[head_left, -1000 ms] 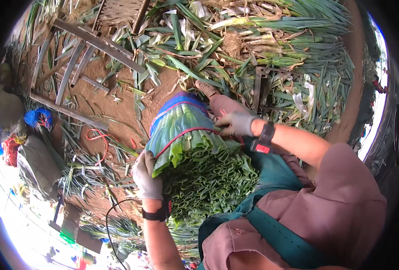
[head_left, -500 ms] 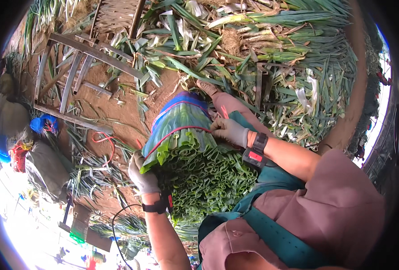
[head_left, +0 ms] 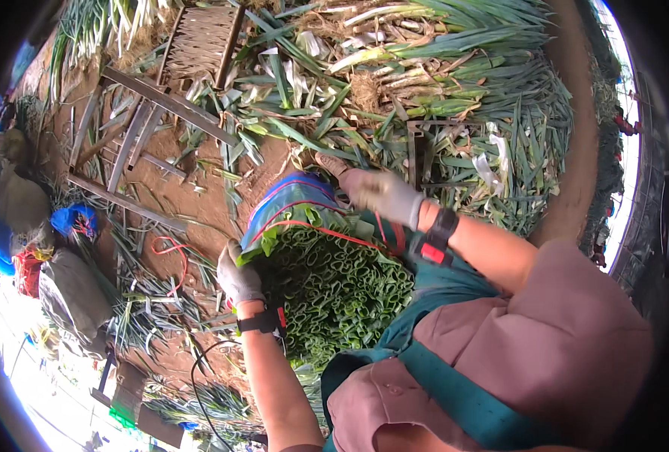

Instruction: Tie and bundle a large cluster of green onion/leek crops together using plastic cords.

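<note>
A thick bundle of green onions [head_left: 334, 290] lies before me, its cut hollow green ends facing me. Blue wrapping [head_left: 293, 192] covers its far part, crossed by dark red ties. A lighter red string [head_left: 327, 232] runs over the near leaves from side to side. My left hand [head_left: 238, 277], in a pale glove, is closed at the bundle's left edge, where the string meets it. My right hand [head_left: 385, 199], gloved too, is raised beyond the bundle's right side above a hanging loop of string. Motion smears its fingers, so their grip is unclear.
Metal frames [head_left: 153, 94] stand on the soil at the far left. Heaped green onions [head_left: 455, 68] and loose leaves fill the far right. A loose red string [head_left: 183, 260] lies on the ground left of my left hand. Grey sacks [head_left: 74, 290] stand at the left.
My right hand has moved up and away from the bundle's top edge. The lighter red string now spans the near leaves. My left hand stays at the left edge.
</note>
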Demonstrator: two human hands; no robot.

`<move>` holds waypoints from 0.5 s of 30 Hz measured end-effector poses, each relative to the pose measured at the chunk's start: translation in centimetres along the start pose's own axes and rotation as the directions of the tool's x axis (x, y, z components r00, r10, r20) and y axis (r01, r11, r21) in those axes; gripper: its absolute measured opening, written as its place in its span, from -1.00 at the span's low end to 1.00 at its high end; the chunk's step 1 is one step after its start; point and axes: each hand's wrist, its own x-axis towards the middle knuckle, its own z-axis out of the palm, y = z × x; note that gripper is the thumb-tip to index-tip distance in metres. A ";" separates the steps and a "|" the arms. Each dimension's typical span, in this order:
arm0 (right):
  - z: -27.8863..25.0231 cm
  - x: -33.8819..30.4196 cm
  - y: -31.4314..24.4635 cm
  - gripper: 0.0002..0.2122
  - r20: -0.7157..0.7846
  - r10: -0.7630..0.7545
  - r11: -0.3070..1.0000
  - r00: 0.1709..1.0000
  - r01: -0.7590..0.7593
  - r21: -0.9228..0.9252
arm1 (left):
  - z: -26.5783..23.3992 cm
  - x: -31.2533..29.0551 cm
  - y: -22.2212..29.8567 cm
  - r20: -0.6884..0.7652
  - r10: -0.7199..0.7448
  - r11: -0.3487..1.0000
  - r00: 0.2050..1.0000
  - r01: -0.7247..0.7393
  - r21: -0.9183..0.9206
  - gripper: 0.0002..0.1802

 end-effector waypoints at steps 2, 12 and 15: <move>-1.5 1.8 2.4 -0.89 -0.054 0.010 1.000 0.999 -0.010 -0.006 | -0.1 -0.5 0.3 -0.002 0.033 0.999 0.999 -0.033 -0.018 -0.50; 3.7 1.4 7.7 -0.60 0.195 0.157 0.984 0.968 -0.170 0.055 | 0.6 0.6 -4.0 0.038 -0.092 0.917 0.995 0.099 -0.386 -0.50; 1.3 -1.7 1.9 -0.54 0.371 0.118 0.990 0.921 -0.081 -0.114 | 0.7 1.3 -5.2 0.025 -0.068 0.908 0.997 0.072 -0.413 -0.51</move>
